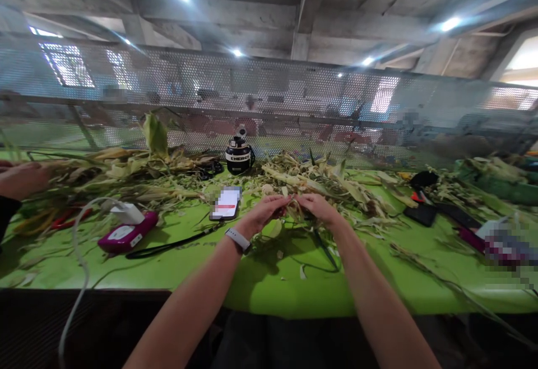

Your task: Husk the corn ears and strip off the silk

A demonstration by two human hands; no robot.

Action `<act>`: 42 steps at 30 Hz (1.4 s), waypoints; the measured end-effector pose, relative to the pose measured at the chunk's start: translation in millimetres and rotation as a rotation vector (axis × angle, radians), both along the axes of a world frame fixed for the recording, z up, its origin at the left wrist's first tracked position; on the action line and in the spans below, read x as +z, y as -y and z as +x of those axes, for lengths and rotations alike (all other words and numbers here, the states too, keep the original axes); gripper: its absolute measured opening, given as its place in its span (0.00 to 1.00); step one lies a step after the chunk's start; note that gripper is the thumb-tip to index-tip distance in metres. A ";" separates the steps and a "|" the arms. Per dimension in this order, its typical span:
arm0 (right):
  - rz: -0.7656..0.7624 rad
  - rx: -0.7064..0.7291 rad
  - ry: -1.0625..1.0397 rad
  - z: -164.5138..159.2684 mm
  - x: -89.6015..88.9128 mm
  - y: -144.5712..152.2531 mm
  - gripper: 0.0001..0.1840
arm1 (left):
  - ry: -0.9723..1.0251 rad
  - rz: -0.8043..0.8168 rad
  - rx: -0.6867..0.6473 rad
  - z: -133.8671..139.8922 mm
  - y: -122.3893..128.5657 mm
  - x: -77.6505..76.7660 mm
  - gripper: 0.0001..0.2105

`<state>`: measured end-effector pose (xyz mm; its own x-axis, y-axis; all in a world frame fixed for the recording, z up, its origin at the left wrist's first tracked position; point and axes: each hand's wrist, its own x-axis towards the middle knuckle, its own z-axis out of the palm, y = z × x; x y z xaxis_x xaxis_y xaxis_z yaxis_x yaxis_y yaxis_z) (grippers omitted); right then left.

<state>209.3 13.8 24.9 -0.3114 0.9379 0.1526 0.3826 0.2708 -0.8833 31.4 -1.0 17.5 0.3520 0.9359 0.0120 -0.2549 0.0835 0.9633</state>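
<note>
My left hand [267,210], with a pale band at the wrist, and my right hand [318,208] meet over the green table [290,296]. Their fingers are closed in a pinch on strips of corn husk [295,212], whose ends hang below the fingertips. What exactly lies under the fingers is partly hidden. Just behind both hands is a heap of pale green and dry husks [319,181]. A thin dark green strip or cord [330,257] curves down onto the table beside my right wrist.
Left of my hands are a lit phone [227,203], a magenta power bank [129,234] with a white cable, and a black jar-shaped object [238,159]. Another person's hand [25,180] is at far left. A perforated metal screen [269,92] stands behind. Dark devices [420,213] lie right.
</note>
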 end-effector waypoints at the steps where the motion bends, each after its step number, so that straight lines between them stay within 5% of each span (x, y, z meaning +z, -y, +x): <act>1: -0.026 0.035 -0.019 -0.4 1.1 2.1 0.28 | -0.007 0.018 -0.007 0.2 -0.1 -0.5 0.18; 6: 0.003 0.149 -0.062 -5.7 7.1 10.8 0.26 | -0.030 0.127 -0.011 0.9 -1.3 -3.2 0.20; 20: 0.109 -0.091 -0.265 -17.0 -1.2 2.8 0.23 | -0.027 0.086 -0.015 4.8 2.6 1.9 0.20; 28: 0.174 -0.430 -0.226 0.8 0.7 -1.2 0.31 | 0.130 -0.039 0.160 5.1 -1.4 -1.2 0.17; 36: -0.069 -0.145 -0.136 -10.9 3.2 10.0 0.32 | 0.115 0.035 0.150 3.4 -6.0 -8.3 0.19; 42: -0.001 -0.014 -0.109 -16.2 0.9 9.8 0.28 | 0.078 0.085 0.238 7.1 -8.4 -9.9 0.20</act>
